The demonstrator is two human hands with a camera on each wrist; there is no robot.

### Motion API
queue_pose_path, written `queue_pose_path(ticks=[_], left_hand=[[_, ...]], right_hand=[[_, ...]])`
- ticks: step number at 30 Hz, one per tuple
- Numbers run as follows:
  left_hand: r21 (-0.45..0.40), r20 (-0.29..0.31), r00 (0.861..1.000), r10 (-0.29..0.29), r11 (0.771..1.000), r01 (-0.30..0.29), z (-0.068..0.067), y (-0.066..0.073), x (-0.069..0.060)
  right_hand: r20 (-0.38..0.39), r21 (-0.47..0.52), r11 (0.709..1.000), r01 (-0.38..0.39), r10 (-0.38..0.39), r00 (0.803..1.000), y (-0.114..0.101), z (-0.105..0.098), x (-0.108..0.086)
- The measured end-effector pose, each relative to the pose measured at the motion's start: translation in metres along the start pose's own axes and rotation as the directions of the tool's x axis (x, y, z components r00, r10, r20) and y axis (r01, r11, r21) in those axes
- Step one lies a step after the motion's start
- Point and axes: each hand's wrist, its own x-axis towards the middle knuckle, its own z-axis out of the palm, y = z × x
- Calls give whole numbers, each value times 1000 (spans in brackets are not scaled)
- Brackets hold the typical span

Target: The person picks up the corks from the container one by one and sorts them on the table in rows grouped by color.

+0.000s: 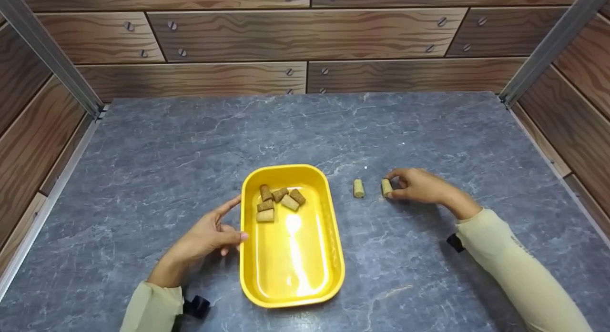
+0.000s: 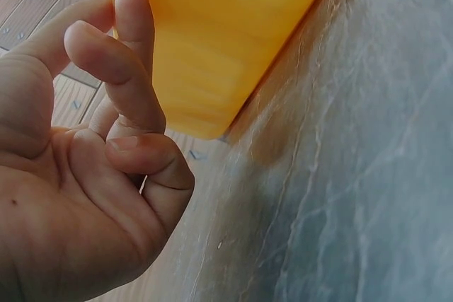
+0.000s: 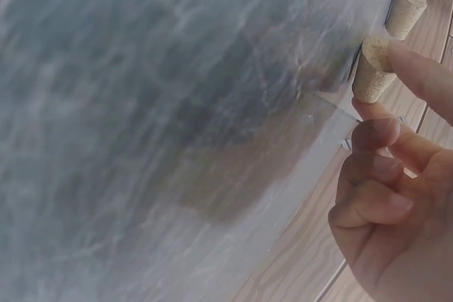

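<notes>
A yellow tray [image 1: 296, 256] lies on the table with several corks [image 1: 265, 215] near its far left end, some darker brown than others. At the tray's left side, my left hand [image 1: 205, 236] grips the wall, thumb tip over the rim and fingers outside. My right hand [image 1: 419, 186] pinches a light tapered cork [image 1: 386, 188] endwise between thumb and index finger; its other fingers are curled in the right wrist view. Another light cork [image 1: 358, 188] rests on the table between that cork and the tray.
The grey marbled table [image 1: 190, 146] is bounded by wood-patterned panels [image 1: 305, 36] at the back and both sides. Metal posts [image 1: 543, 46] stand at the back corners. A dark wrist strap piece [image 1: 196, 307] shows by the left sleeve.
</notes>
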Motion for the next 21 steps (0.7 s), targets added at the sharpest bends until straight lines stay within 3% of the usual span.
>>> queue_pose_path(ticks=[21], left_hand=[[22, 4, 1000, 5, 1000, -5, -1, 0, 1]], right_hand=[[-10, 28, 1000, -1, 2, 1000, -5, 0, 1]])
